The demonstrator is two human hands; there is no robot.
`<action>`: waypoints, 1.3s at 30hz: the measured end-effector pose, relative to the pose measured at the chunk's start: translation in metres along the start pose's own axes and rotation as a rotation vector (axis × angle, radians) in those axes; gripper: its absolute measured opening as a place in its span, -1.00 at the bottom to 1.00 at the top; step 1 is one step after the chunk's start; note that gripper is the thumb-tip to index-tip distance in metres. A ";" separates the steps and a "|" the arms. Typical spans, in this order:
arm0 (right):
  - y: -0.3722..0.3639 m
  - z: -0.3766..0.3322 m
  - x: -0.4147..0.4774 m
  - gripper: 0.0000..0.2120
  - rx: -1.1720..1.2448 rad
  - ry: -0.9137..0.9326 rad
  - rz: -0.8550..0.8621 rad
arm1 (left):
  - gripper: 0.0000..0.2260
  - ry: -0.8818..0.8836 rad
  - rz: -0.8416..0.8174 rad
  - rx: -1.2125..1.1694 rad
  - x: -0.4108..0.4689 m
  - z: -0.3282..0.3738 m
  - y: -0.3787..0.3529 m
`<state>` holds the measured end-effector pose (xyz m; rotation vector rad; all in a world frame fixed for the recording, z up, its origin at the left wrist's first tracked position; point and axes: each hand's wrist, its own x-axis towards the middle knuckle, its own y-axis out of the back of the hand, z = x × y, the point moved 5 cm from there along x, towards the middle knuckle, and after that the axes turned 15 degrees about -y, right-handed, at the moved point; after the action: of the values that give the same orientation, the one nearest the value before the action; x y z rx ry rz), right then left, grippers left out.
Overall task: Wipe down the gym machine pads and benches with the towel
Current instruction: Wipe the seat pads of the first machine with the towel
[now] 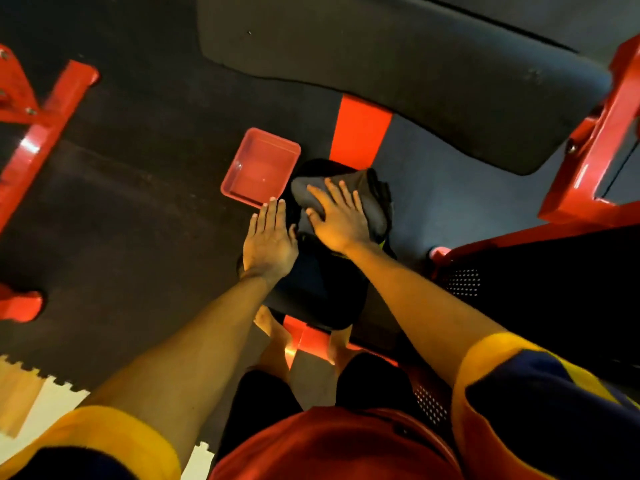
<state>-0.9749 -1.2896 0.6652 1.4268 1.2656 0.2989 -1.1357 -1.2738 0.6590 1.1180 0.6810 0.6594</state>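
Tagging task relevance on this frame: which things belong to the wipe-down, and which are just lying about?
Job:
towel
seat pad beneath it
right hand, flat on the towel
left hand, flat on the seat pad's edge
large pad beyond

Lying about:
red tray on the floor, untouched
red frame
foam tiles

The right hand (341,221) presses a folded grey towel (360,195) flat onto a small black padded seat (318,289); the left hand (268,237) rests flat beside it.
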 end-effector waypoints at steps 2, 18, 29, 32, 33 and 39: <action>-0.003 0.016 -0.023 -0.44 -0.024 0.108 -0.014 | -0.46 0.011 0.003 -0.013 -0.006 0.002 0.000; -0.002 0.036 -0.027 -0.45 0.005 0.220 -0.012 | -0.44 0.160 0.016 -0.051 -0.006 0.017 0.007; -0.004 -0.025 0.064 -0.49 -0.005 0.152 0.024 | -0.35 0.227 -0.053 0.029 -0.001 0.022 0.006; -0.006 -0.005 0.033 -0.47 -0.018 0.426 -0.082 | -0.31 0.218 -0.067 0.012 -0.001 0.022 0.006; 0.000 0.003 0.037 -0.47 -0.030 0.462 -0.089 | -0.32 0.215 -0.068 0.008 -0.001 0.021 0.006; 0.003 -0.035 0.104 -0.48 -0.047 0.198 0.002 | -0.42 0.227 -0.101 0.018 -0.001 0.020 0.003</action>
<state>-0.9601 -1.1867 0.6311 1.3840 1.4077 0.4772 -1.1215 -1.2848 0.6672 1.0269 0.9334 0.7005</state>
